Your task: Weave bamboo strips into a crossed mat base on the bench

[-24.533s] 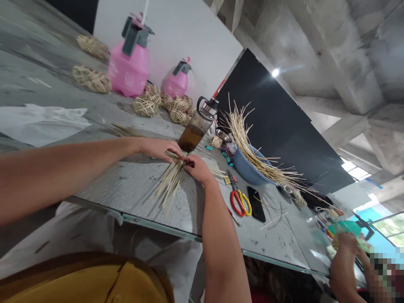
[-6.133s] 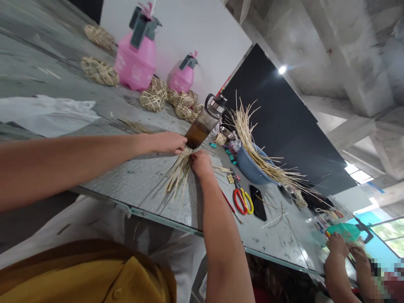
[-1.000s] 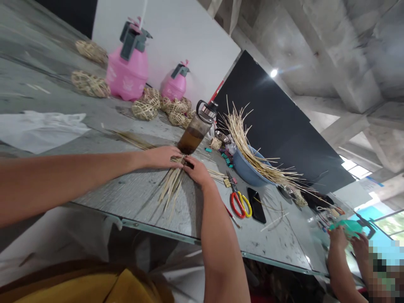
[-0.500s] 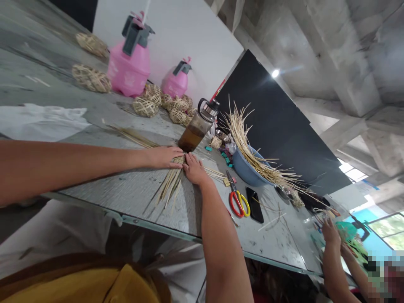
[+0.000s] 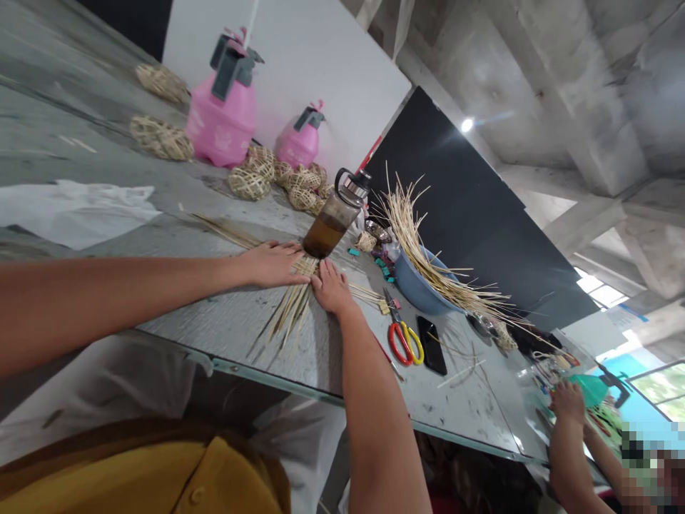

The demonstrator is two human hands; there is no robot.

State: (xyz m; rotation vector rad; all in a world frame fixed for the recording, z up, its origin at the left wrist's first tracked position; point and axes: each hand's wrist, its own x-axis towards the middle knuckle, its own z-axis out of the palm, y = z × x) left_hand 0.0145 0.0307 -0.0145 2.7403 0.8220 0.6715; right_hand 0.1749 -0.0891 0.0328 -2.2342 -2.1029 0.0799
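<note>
A small woven patch of bamboo-like strips (image 5: 306, 266) lies on the grey table between my hands. Loose strip ends (image 5: 286, 308) fan out from it toward the near edge, and others stretch to the left and right. My left hand (image 5: 272, 264) rests flat over the patch's left side, thumb stretched out toward the right. On the right side, my right hand (image 5: 332, 287) presses down with its fingers extended. Part of the weave is hidden beneath both hands. Just beyond the fingertips stands a bottle of brown liquid (image 5: 326, 227).
Scissors (image 5: 405, 343) and a black phone (image 5: 431, 345) lie to the right. A blue basin (image 5: 420, 285) holds long strips. Pink spray bottles (image 5: 222, 121) and woven balls (image 5: 250, 182) stand at the back. A co-worker's hand (image 5: 568, 403) is at far right.
My left hand has shifted slightly left and its thumb stands further from the fingers, showing more of the weave. My right hand stays nearly in place. The co-worker's hand has moved a little.
</note>
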